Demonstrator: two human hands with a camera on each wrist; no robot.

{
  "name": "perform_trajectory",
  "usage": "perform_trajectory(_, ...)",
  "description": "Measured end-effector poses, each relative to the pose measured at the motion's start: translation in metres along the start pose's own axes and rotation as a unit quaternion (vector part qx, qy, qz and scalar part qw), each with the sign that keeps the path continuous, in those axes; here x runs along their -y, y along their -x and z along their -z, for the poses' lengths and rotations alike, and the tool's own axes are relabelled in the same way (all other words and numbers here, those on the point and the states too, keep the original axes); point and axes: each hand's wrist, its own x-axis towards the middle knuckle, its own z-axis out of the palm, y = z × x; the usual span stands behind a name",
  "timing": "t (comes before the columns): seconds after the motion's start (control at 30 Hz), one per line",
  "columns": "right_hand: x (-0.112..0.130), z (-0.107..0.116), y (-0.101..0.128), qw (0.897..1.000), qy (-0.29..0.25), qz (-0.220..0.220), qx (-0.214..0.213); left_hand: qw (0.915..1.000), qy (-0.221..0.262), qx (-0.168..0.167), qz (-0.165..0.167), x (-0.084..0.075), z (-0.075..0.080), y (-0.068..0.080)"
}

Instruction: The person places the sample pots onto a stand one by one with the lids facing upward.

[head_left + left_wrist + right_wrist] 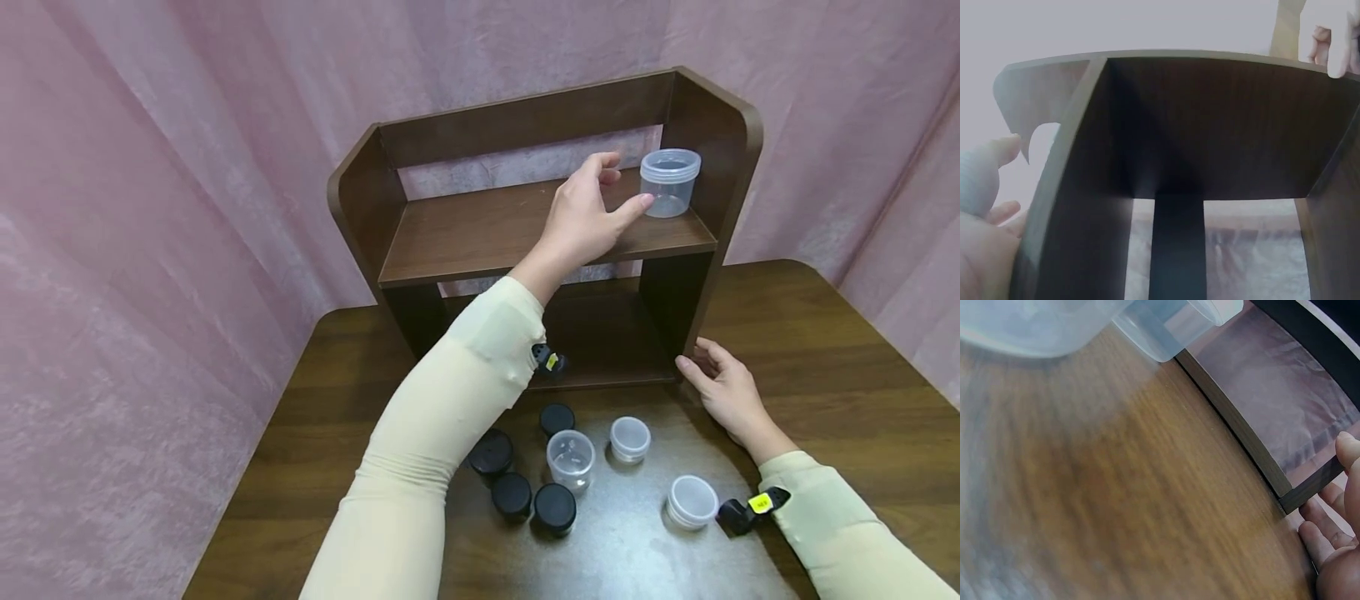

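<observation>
A small clear lidded jar (pixel 670 183) stands at the right end of the upper board of a dark wooden shelf unit (pixel 525 225). My left hand (pixel 624 182) hovers just left of the jar with relaxed fingers, and its thumb tip touches or nearly touches the jar's side. Down on the table, my right hand (pixel 708 367) lies with straight fingers against the foot of the unit's right side panel. The right wrist view shows those fingers (pixel 1335 531) at the panel's edge (pixel 1241 437). The left wrist view looks into the shelf's lower compartment (pixel 1210 125).
On the brown table (pixel 825 375) in front of the unit lie several black-lidded jars (pixel 512 493), a clear open jar (pixel 571 458) and two small pale lidded jars (pixel 629 437) (pixel 692 500). Pink cloth hangs behind and to both sides.
</observation>
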Motion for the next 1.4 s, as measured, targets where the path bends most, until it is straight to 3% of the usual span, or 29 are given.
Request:
perform_trajectory(0.17, 0.000, -0.001, -0.003, 1.000, -0.010, 0.002, 0.001, 0.9977, 0.029, -0.005, -0.062, 0.009, 0.017, 0.020)
perform_trajectory(0.37, 0.001, -0.008, -0.006, 1.000, -0.012, 0.007, 0.010, 0.9861, 0.041, -0.007, -0.161, 0.026, 0.038, 0.060)
perform_trajectory(0.53, 0.003, -0.011, -0.008, 1.000, -0.007, 0.011, 0.008, 0.9788, 0.047, 0.011, -0.199, 0.045, 0.048, 0.090)
perform_trajectory(0.7, 0.005, -0.011, -0.009, 1.000, -0.014, 0.006, 0.010, 0.9816, 0.036, 0.046, -0.182, 0.067, 0.056, 0.116)
perform_trajectory(0.97, 0.006, -0.011, -0.012, 1.000, -0.016, 0.008, 0.008, 0.9878, 0.048, 0.100, -0.109, 0.117, 0.061, 0.155)
perform_trajectory(1.2, 0.007, -0.014, -0.013, 1.000, -0.015, 0.005, 0.008, 0.9857, 0.071, 0.148, -0.038, 0.157, 0.061, 0.190)
perform_trajectory(1.4, 0.007, -0.016, -0.013, 1.000, -0.015, 0.008, 0.009, 0.9830, 0.093, 0.158, 0.016, 0.184, 0.063, 0.219)
